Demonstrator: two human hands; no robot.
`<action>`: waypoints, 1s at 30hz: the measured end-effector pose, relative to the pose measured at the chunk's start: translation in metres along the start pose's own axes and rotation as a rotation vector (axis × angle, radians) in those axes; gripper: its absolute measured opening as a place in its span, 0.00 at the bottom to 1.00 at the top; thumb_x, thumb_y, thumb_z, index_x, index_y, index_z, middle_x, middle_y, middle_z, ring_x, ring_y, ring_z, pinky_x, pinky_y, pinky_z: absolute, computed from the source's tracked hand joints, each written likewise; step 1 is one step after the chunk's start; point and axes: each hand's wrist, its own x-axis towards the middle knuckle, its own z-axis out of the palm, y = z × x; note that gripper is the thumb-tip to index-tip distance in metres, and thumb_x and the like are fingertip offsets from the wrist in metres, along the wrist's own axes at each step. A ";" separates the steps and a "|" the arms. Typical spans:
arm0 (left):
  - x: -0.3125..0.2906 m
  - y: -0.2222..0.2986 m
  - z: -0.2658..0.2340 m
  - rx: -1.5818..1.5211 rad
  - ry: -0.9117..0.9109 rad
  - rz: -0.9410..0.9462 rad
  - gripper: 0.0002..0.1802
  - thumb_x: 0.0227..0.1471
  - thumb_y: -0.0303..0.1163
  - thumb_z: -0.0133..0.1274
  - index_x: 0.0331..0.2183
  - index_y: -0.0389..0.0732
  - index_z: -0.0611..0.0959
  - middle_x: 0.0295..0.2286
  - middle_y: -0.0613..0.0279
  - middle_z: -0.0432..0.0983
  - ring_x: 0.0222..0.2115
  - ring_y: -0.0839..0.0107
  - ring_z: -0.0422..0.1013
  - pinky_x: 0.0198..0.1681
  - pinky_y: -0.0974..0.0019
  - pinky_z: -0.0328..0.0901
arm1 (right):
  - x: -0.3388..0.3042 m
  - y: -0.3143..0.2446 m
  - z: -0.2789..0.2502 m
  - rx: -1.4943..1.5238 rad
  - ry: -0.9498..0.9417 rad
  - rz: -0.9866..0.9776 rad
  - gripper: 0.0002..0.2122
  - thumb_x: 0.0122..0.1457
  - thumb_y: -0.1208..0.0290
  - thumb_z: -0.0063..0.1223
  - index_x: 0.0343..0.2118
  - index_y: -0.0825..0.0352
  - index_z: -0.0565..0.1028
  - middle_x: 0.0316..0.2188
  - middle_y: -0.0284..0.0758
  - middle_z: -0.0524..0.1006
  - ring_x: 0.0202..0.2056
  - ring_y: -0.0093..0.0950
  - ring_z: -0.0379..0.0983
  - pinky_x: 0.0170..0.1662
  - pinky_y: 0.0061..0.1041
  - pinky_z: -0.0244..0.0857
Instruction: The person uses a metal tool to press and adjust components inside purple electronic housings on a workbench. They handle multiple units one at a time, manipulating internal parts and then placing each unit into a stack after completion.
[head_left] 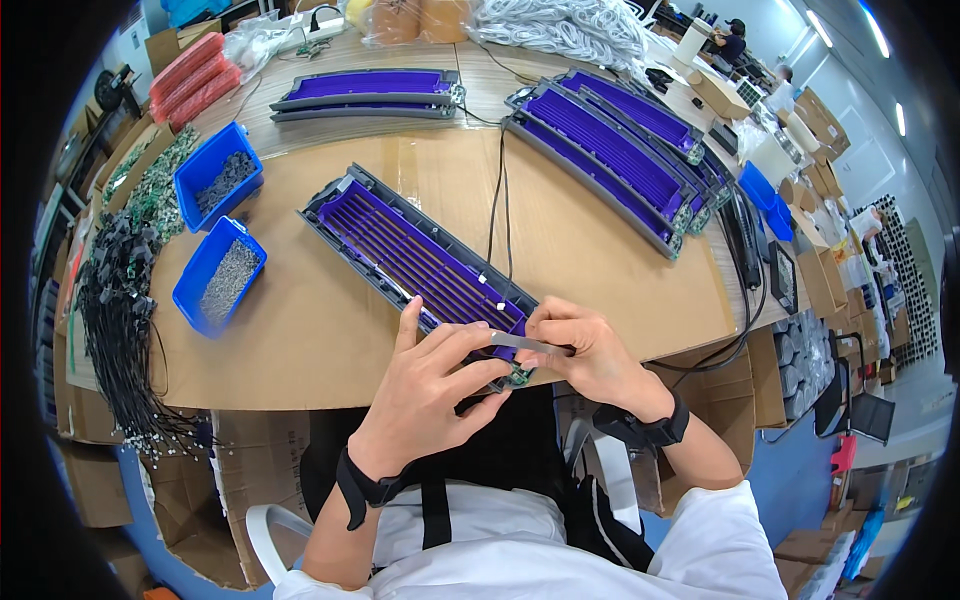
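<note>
A long grey frame with purple slats (pixel 400 250) lies diagonally on the cardboard-covered table (pixel 300 340). Its near end sits under my hands. My left hand (pixel 430 385) and my right hand (pixel 580 350) pinch a thin grey strip (pixel 525 345) between them, held across the frame's near end. A small green circuit board (pixel 518 376) shows at that end, below the strip. Both wrists wear black straps.
Two blue bins (pixel 215 175) (pixel 220 275) of small parts stand at the left, beside a bundle of black cables (pixel 115 320). More purple-slatted frames lie at the back (pixel 370 92) and stacked at the right (pixel 620 150). Black wires cross the table. People work far back right.
</note>
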 end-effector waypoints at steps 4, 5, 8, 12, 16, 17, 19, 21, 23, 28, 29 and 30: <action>0.001 0.000 0.000 0.014 -0.005 0.007 0.11 0.40 0.33 0.66 0.31 0.47 0.84 0.39 0.65 0.75 0.43 0.67 0.73 0.64 0.38 0.41 | 0.000 -0.006 0.003 -0.042 0.023 -0.034 0.09 0.51 0.87 0.54 0.35 0.71 0.78 0.33 0.40 0.73 0.36 0.39 0.72 0.39 0.32 0.66; 0.001 0.000 -0.001 0.016 -0.008 0.006 0.11 0.40 0.33 0.66 0.31 0.47 0.84 0.39 0.65 0.75 0.43 0.67 0.73 0.64 0.38 0.41 | 0.000 -0.006 0.002 -0.054 0.016 -0.033 0.10 0.51 0.88 0.53 0.36 0.71 0.78 0.33 0.40 0.73 0.36 0.40 0.72 0.39 0.33 0.66; 0.001 0.000 -0.001 0.020 -0.011 0.004 0.11 0.40 0.33 0.66 0.31 0.47 0.84 0.40 0.65 0.75 0.43 0.67 0.73 0.64 0.38 0.41 | 0.000 -0.006 0.002 -0.084 0.009 -0.040 0.09 0.51 0.88 0.54 0.35 0.71 0.77 0.33 0.39 0.73 0.36 0.37 0.72 0.39 0.32 0.67; 0.001 0.001 -0.001 0.007 -0.007 0.004 0.11 0.41 0.32 0.66 0.31 0.47 0.84 0.40 0.67 0.76 0.43 0.68 0.73 0.64 0.38 0.41 | 0.002 -0.007 0.002 -0.105 0.017 -0.078 0.06 0.51 0.87 0.58 0.32 0.74 0.76 0.32 0.37 0.72 0.34 0.32 0.72 0.37 0.28 0.67; 0.002 0.002 -0.001 -0.002 -0.009 0.006 0.11 0.41 0.32 0.66 0.31 0.47 0.84 0.41 0.68 0.76 0.43 0.69 0.72 0.64 0.38 0.41 | -0.001 -0.006 0.001 -0.190 0.015 -0.109 0.15 0.46 0.90 0.54 0.37 0.68 0.79 0.33 0.40 0.73 0.36 0.42 0.73 0.37 0.35 0.68; 0.002 0.001 -0.001 0.000 -0.012 0.004 0.11 0.41 0.32 0.66 0.31 0.47 0.84 0.41 0.68 0.76 0.43 0.69 0.72 0.64 0.38 0.41 | -0.001 -0.008 0.001 -0.226 0.019 -0.108 0.15 0.46 0.89 0.55 0.37 0.68 0.79 0.34 0.40 0.73 0.36 0.42 0.73 0.37 0.34 0.68; 0.002 0.001 -0.002 0.003 -0.018 0.001 0.11 0.41 0.32 0.66 0.32 0.48 0.84 0.41 0.69 0.76 0.43 0.68 0.72 0.64 0.37 0.41 | -0.003 -0.011 0.002 -0.297 0.029 -0.105 0.14 0.47 0.88 0.56 0.38 0.66 0.78 0.34 0.40 0.73 0.35 0.41 0.73 0.36 0.34 0.68; 0.004 0.002 -0.002 0.020 -0.029 0.010 0.11 0.41 0.32 0.66 0.32 0.48 0.85 0.41 0.68 0.76 0.44 0.68 0.72 0.63 0.36 0.42 | -0.006 -0.011 0.003 -0.253 0.067 -0.107 0.14 0.48 0.86 0.58 0.38 0.66 0.78 0.34 0.40 0.73 0.35 0.41 0.73 0.36 0.34 0.68; 0.004 0.003 -0.003 0.032 -0.042 0.014 0.11 0.42 0.33 0.66 0.32 0.49 0.85 0.42 0.68 0.76 0.44 0.67 0.72 0.63 0.35 0.42 | -0.010 -0.013 0.003 -0.173 0.105 -0.096 0.12 0.50 0.84 0.58 0.39 0.66 0.77 0.35 0.40 0.72 0.35 0.41 0.73 0.35 0.34 0.68; 0.002 0.004 -0.004 0.057 -0.047 0.016 0.11 0.43 0.32 0.65 0.34 0.50 0.85 0.42 0.69 0.76 0.43 0.66 0.73 0.62 0.34 0.43 | -0.036 -0.023 -0.006 -0.318 0.138 -0.014 0.12 0.55 0.80 0.55 0.44 0.67 0.75 0.33 0.41 0.73 0.32 0.41 0.74 0.32 0.35 0.67; 0.003 0.004 -0.003 0.056 -0.056 0.017 0.12 0.43 0.32 0.65 0.34 0.50 0.85 0.42 0.69 0.76 0.44 0.66 0.73 0.62 0.34 0.43 | -0.042 -0.021 -0.002 -0.386 0.166 -0.026 0.13 0.56 0.80 0.54 0.45 0.66 0.74 0.31 0.40 0.72 0.30 0.40 0.74 0.31 0.35 0.67; 0.004 0.003 -0.002 0.056 -0.065 0.018 0.12 0.43 0.32 0.65 0.34 0.50 0.85 0.42 0.69 0.76 0.44 0.66 0.73 0.62 0.34 0.43 | -0.049 -0.019 0.003 -0.454 0.193 -0.038 0.14 0.56 0.80 0.53 0.46 0.66 0.73 0.29 0.40 0.72 0.29 0.40 0.74 0.29 0.35 0.67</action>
